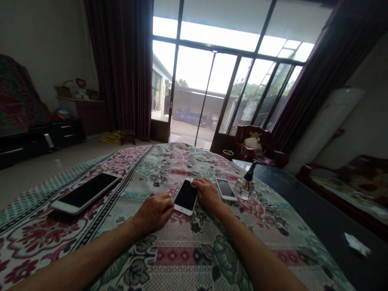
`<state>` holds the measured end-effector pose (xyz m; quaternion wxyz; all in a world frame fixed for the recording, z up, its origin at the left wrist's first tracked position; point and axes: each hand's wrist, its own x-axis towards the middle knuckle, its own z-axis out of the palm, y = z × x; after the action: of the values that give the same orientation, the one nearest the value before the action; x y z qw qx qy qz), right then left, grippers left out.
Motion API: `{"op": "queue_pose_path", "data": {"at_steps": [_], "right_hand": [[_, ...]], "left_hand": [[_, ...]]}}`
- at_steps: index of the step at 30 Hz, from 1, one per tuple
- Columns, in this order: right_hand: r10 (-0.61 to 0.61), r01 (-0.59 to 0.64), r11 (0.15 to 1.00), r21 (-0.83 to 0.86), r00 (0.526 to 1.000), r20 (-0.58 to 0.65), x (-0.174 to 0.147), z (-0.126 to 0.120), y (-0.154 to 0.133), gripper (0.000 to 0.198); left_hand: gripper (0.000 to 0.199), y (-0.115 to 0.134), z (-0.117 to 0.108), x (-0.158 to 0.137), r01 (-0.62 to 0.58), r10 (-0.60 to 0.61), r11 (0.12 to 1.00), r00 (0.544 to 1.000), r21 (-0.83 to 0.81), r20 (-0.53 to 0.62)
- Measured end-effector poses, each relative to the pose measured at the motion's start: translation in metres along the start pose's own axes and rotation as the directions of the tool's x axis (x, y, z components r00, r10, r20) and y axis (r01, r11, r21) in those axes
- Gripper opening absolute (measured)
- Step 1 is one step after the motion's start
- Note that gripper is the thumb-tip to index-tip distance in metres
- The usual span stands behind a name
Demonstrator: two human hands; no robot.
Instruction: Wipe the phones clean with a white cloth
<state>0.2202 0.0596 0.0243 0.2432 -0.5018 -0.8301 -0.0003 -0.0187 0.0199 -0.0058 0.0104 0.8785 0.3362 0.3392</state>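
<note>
A white smartphone (185, 197) with a dark screen lies face up on the patterned tablecloth, between both hands. My left hand (154, 211) rests at its lower left edge, fingers curled together and touching the side. Over its upper right corner, my right hand (208, 195) has its fingers bent and pressed together. A small whitish bit shows under those fingertips, too small to name. To the right of that hand lies a second white phone (226, 189). Beside it stands a clear glass bottle (244, 188) with a black top. A larger white phone or tablet (87, 192) lies on the left.
The floral tablecloth (178, 262) covers the table in front of me. A dark surface (306, 210) with a crumpled white tissue (357, 244) adjoins on the right. A wooden chair (253, 139) stands beyond, near glass doors (197, 97) and dark curtains (121, 68).
</note>
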Motion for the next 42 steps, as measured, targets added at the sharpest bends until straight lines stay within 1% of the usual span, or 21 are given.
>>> {"op": "queue_pose_path", "data": {"at_steps": [4,8,11,13,16,19,21,22,24,28,30,32,37,40,42], "right_hand": [[-0.011,0.011,1.000,-0.021,1.000,-0.024,0.000,0.000,0.004,0.037],[-0.074,0.072,0.997,0.034,0.995,0.065,-0.001,-0.005,-0.005,0.036],[-0.149,0.139,0.987,0.076,0.979,0.142,-0.002,-0.013,-0.019,0.033],[-0.223,0.201,0.972,0.122,0.950,0.217,-0.003,-0.020,-0.027,0.034],[-0.315,0.264,0.946,0.191,0.889,0.332,-0.004,-0.031,-0.037,0.036],[-0.361,0.296,0.931,0.215,0.840,0.404,-0.005,-0.040,-0.043,0.037],[-0.369,0.303,0.928,0.216,0.830,0.418,-0.005,-0.040,-0.044,0.037],[-0.361,0.298,0.931,0.211,0.838,0.409,-0.005,-0.039,-0.044,0.037],[-0.321,0.266,0.944,0.197,0.876,0.358,-0.004,-0.033,-0.040,0.037],[-0.184,0.159,0.977,0.143,0.965,0.188,0.000,-0.017,-0.027,0.035],[-0.119,0.107,0.989,0.106,0.987,0.105,0.002,-0.011,-0.019,0.033],[-0.068,0.064,0.995,0.072,0.996,0.057,0.003,-0.006,-0.012,0.033],[0.041,-0.041,0.999,-0.024,0.999,0.009,0.006,-0.002,0.002,0.037],[0.074,-0.071,0.995,-0.077,0.997,0.035,0.006,-0.007,0.001,0.037],[0.051,-0.042,0.995,-0.094,0.994,0.096,0.004,-0.012,-0.006,0.035]], "left_hand": [[0.016,0.000,0.000,-0.001,0.004,-0.004,1.000,1.000,0.003,0.001],[0.017,0.001,-0.001,-0.001,0.005,-0.005,1.000,1.000,-0.005,0.000],[0.016,0.001,-0.001,-0.001,0.001,-0.001,1.000,1.000,-0.004,0.007],[0.016,0.001,-0.001,-0.001,-0.001,0.001,1.000,1.000,0.005,0.006],[0.015,0.000,0.000,-0.001,-0.002,0.002,1.000,1.000,0.009,0.006],[0.015,-0.001,0.000,-0.002,0.001,-0.001,1.000,1.000,0.004,0.010],[0.015,-0.001,0.000,-0.002,0.005,-0.005,1.000,1.000,0.002,0.015],[0.015,0.000,-0.001,-0.002,0.005,-0.005,1.000,1.000,0.002,0.018],[0.016,0.000,-0.001,-0.002,0.003,-0.003,1.000,1.000,0.006,0.017],[0.017,0.001,-0.001,0.000,-0.005,0.005,1.000,1.000,0.009,0.009],[0.017,0.000,-0.001,0.000,-0.004,0.004,1.000,1.000,0.008,0.005],[0.017,0.000,0.000,0.000,-0.002,0.002,1.000,1.000,0.011,-0.002],[0.016,0.001,0.000,-0.001,0.008,-0.008,1.000,1.000,0.018,0.002],[0.017,0.001,-0.001,-0.001,0.012,-0.012,1.000,1.000,0.019,0.009],[0.017,0.001,-0.001,0.000,0.012,-0.012,1.000,1.000,0.020,0.009]]}}
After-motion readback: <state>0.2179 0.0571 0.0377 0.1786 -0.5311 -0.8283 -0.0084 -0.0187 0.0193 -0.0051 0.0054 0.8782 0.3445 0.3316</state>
